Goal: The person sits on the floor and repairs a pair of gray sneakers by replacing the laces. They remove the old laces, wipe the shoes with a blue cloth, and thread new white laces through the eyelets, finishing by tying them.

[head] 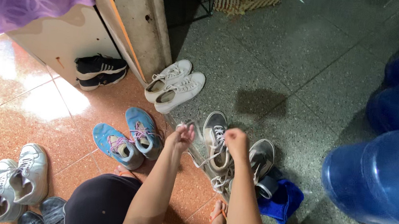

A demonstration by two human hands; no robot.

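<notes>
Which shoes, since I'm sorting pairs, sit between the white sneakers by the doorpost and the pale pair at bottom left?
Head view: the blue sneakers with pink laces lie between them.

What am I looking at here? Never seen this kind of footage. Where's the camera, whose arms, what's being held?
There is one view, from a camera worn on a person's head, looking down at their own arms and knees. No machine is involved.

The left hand is lifted with a white lace pinched in its grip. The right hand pulls at the laces over a grey shoe. Its mate lies beside it, partly on a blue cloth.

Around them on the floor are blue shoes, white sneakers, black shoes and pale sneakers. Big blue water bottles stand at the right.
</notes>
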